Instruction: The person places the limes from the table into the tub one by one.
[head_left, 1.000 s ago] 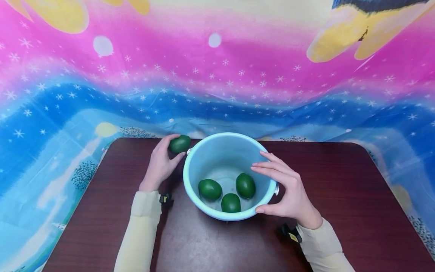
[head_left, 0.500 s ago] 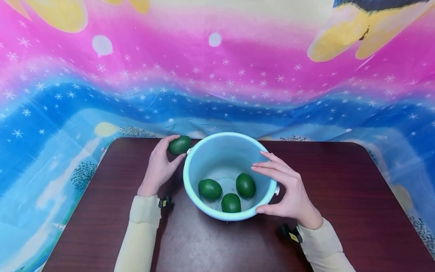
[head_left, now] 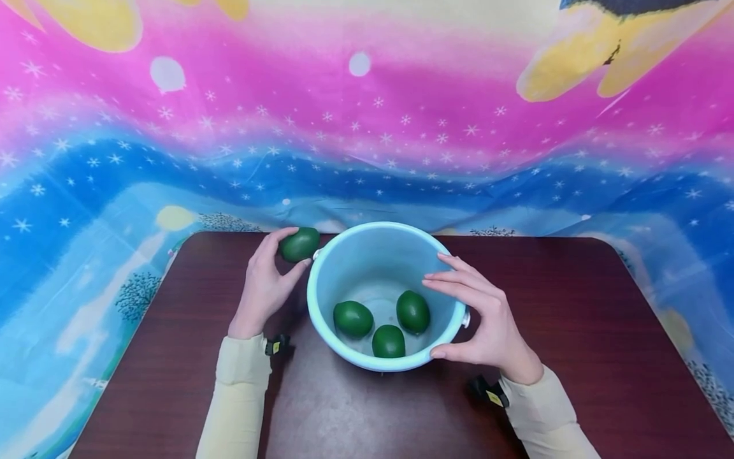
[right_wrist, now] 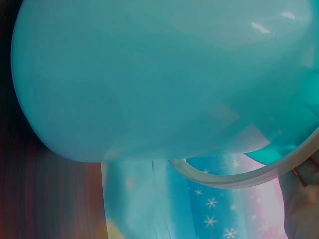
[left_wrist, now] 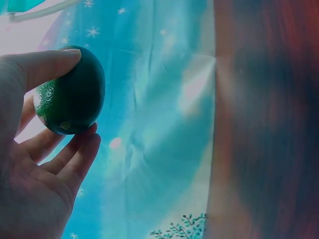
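Note:
My left hand [head_left: 266,280] holds a green lime [head_left: 301,245] between thumb and fingers, just left of the bucket's rim. In the left wrist view the lime [left_wrist: 75,94] shows its pale stem end, with the thumb across its top and the fingertips beneath. A light blue bucket [head_left: 321,322] stands in the middle of the table. Three more limes lie on its bottom: a left one [head_left: 353,319], a front one [head_left: 388,342] and a right one [head_left: 413,312]. My right hand [head_left: 487,319] grips the bucket's right rim, thumb at the front edge and fingers reaching over the inside.
The dark red-brown table [head_left: 344,414] has rounded far corners. A cloth backdrop [head_left: 367,146] with snowflakes hangs close behind it. In the right wrist view, the bucket's pale handle [right_wrist: 239,179] hangs along its side.
My left hand has drifted slightly left and back towards me with the lime. The right hand, the bucket and the limes inside keep their places.

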The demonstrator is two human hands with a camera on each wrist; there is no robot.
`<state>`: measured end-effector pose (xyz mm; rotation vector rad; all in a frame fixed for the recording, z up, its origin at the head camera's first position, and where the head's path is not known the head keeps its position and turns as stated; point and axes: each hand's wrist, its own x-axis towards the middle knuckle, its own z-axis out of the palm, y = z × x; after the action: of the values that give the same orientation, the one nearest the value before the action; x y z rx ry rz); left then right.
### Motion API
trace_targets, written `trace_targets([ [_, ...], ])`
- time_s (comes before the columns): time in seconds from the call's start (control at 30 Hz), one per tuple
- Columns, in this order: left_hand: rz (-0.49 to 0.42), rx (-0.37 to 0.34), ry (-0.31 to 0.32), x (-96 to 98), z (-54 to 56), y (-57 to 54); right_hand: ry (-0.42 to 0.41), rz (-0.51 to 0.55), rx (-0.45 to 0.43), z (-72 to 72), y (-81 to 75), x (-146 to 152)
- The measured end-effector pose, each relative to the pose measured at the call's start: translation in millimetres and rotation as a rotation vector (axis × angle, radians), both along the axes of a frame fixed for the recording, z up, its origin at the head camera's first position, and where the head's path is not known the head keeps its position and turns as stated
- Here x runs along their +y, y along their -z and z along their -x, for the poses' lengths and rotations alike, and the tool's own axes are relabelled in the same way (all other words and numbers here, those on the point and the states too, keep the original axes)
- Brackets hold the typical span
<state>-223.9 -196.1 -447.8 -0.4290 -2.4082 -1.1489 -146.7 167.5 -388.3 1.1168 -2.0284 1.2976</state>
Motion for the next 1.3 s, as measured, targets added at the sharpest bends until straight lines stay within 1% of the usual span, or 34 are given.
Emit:
trace_targets([
  [0.27,-0.050,0.055,0.007,0.6,-6.8,-13.9,0.005,-0.005,-0.006,-0.1,0.2,0],
  [0.43,-0.070,0.061,0.015,1.6,-11.9,-19.3,0.006,-0.008,-0.011,-0.2,0.0,0],
  [0.53,-0.078,0.066,0.022,1.9,-15.9,-23.3,0.007,-0.008,-0.012,-0.2,0.4,1],
  [0.67,-0.092,0.095,0.036,3.1,-22.5,-31.3,0.005,-0.007,-0.008,0.2,0.6,1],
  [0.77,-0.116,0.112,0.053,6.5,-30.1,-41.5,0.002,-0.005,-0.004,0.4,0.3,0],
  [0.97,-0.220,0.114,0.103,16.3,-54.1,-74.7,0.003,-0.002,-0.005,0.1,0.4,0],
  [1.03,-0.240,0.120,0.108,17.7,-60.4,-83.2,0.003,-0.001,-0.006,0.0,0.4,0],
  [1.13,-0.261,0.136,0.116,18.4,-66.9,-90.6,0.001,-0.001,-0.005,0.1,0.2,0],
  [1.3,-0.283,0.168,0.146,19.8,-71.9,-96.9,0.000,0.001,0.000,0.6,0.2,0],
])
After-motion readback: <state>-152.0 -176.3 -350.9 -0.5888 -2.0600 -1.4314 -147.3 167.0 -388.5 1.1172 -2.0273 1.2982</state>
